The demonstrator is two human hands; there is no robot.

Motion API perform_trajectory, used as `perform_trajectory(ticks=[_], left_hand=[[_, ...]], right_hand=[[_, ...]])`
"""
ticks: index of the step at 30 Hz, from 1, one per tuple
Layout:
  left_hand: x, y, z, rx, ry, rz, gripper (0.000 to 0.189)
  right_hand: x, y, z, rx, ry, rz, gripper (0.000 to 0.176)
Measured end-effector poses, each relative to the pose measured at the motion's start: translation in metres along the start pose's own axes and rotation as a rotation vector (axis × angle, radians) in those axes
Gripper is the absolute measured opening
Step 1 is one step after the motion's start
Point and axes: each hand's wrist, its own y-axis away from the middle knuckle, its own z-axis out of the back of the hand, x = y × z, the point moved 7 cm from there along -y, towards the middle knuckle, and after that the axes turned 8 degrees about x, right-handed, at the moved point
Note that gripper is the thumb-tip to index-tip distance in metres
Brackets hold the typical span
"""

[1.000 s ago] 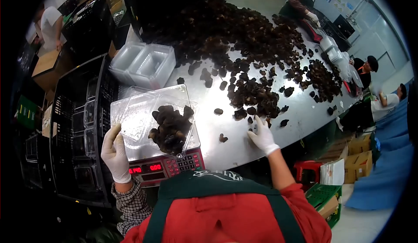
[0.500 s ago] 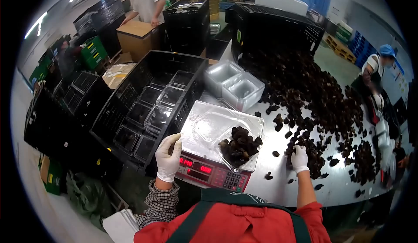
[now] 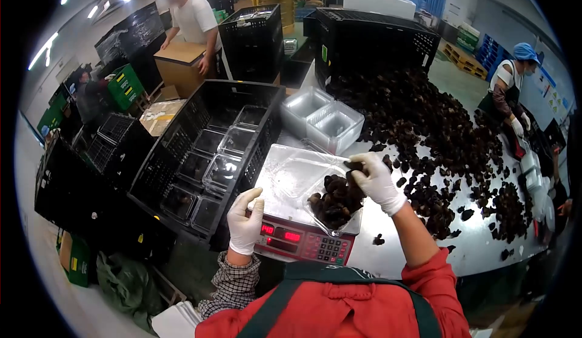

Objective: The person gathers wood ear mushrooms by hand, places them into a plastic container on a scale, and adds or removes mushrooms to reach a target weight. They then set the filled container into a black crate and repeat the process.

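White-gloved, my right hand (image 3: 379, 183) hovers over the right side of a clear plastic tray (image 3: 311, 207), fingers closed on a dark mushroom-like piece (image 3: 354, 166). Inside the tray lies a heap of similar dark brown pieces (image 3: 333, 200). The tray, its lid flap folded out, rests on the metal plate of a red digital scale (image 3: 312, 247) with lit red digits. My left hand (image 3: 245, 221), also gloved, is at the scale's left front corner; thumb and fingers are apart with nothing between them.
A large pile of dark pieces (image 3: 436, 132) spreads over the metal table (image 3: 388, 250). Stacked clear trays (image 3: 333, 126) stand behind the scale. To the left, a black crate (image 3: 151, 168) holds several lidded trays. A co-worker (image 3: 512, 89) stands at right, another (image 3: 194, 23) behind a carton.
My right hand has moved left from the loose pieces on the table to above the tray, carrying a dark piece. My left hand has shifted slightly right. The whole view has tilted a little.
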Motion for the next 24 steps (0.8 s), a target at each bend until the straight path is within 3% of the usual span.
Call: perform_trajectory(ticks=[4,9,13,17,22,24], left_hand=[[0.009,0.008,0.011,-0.006,0.0,0.017,0.019],[0.025,0.015,0.018,-0.007,0.152,0.098,0.018],[0.026,0.012,0.011,0.02,0.126,0.081,0.019],[0.017,0.007,0.009,0.042,0.057,0.05,0.018],[0.024,0.007,0.014,0.03,0.144,0.075,0.018],[0.033,0.009,0.016,0.016,0.188,0.092,0.019]], right_hand=[[-0.002,0.004,-0.053,0.403,0.192,-0.027,0.028],[0.001,-0.001,-0.039,0.313,0.18,0.023,0.026],[-0.008,0.005,-0.049,0.374,0.474,-0.025,0.026],[-0.003,0.006,-0.034,0.146,0.38,0.103,0.027],[-0.023,0.008,0.012,0.102,0.149,-0.052,0.023],[-0.041,0.019,0.022,0.079,0.129,-0.212,0.022]])
